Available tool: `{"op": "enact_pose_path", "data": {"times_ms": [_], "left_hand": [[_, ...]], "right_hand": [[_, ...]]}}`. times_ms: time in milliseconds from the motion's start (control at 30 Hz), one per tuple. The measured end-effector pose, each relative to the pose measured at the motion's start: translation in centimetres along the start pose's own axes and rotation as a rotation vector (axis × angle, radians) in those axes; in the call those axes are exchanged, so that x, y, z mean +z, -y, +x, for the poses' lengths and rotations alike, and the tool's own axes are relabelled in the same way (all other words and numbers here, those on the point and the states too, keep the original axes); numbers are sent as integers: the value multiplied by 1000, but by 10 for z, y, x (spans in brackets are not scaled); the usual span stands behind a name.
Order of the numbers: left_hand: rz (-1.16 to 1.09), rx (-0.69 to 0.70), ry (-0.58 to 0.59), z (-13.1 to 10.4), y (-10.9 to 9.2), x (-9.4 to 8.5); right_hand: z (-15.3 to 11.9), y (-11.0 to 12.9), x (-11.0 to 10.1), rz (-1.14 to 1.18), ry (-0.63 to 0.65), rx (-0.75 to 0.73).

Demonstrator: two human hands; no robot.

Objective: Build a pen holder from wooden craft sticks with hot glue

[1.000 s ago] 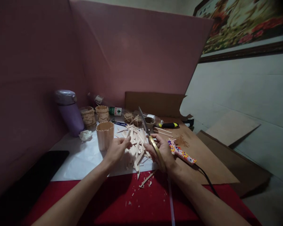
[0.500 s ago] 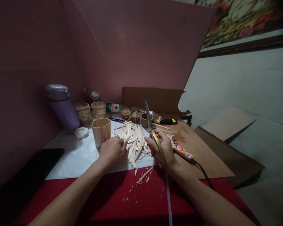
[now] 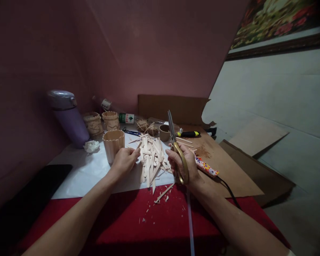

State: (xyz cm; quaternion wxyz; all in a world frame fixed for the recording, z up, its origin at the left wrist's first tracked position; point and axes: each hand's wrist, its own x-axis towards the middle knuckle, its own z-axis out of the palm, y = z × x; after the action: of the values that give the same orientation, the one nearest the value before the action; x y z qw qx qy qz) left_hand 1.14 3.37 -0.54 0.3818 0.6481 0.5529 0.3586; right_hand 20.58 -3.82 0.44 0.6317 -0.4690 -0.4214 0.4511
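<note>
My left hand [image 3: 125, 161] is closed in a pinch, with the tip of a small wooden stick [image 3: 139, 145] showing above its thumb and finger. Right behind that hand stands a scallop-rimmed wooden stick cup [image 3: 113, 142]. My right hand [image 3: 185, 161] grips a pair of gold-handled scissors [image 3: 179, 153], their blades together and pointing up. Between my hands lies a loose pile of flat wooden sticks [image 3: 150, 160], some with pointed cut ends. The glue gun [image 3: 206, 167] with a flowered cover lies just right of my right hand, its front partly hidden.
Two decorated cups [image 3: 111, 121] and a purple tumbler [image 3: 70, 121] stand at the back left. Crumpled tissue [image 3: 91, 146], a plastic bottle [image 3: 126, 118], twine [image 3: 148, 127], a cardboard ring [image 3: 164, 133] and a black-yellow-handled tool [image 3: 189, 134] lie around. Wood scraps dot the red cloth [image 3: 138, 227].
My left hand has lifted slightly and moved left, away from the pile, with the stick tip now upright. The scissors have shifted a little right. The view has tilted slightly.
</note>
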Motion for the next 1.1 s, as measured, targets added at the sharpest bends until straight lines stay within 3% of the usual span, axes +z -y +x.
{"op": "enact_pose_path", "data": {"times_ms": [100, 200, 300, 533, 733, 933, 1100], "left_hand": [[6, -12, 25, -2, 0, 1], [-138, -27, 132, -5, -3, 6], [-230, -6, 164, -6, -7, 8], [-37, 222, -72, -7, -8, 0], [-339, 125, 100, -14, -17, 4], [-673, -20, 297, -20, -23, 3], [-790, -79, 403, -23, -25, 3]], "right_hand": [[-1, 3, 0, 18, -7, 0], [-1, 6, 1, 30, -20, -32], [-1, 7, 0, 54, -27, -59], [-1, 9, -3, 89, -68, -97], [-2, 10, -3, 88, -53, -95], [-7, 9, -1, 68, 43, -28], [-13, 8, 4, -7, 130, 59]]}}
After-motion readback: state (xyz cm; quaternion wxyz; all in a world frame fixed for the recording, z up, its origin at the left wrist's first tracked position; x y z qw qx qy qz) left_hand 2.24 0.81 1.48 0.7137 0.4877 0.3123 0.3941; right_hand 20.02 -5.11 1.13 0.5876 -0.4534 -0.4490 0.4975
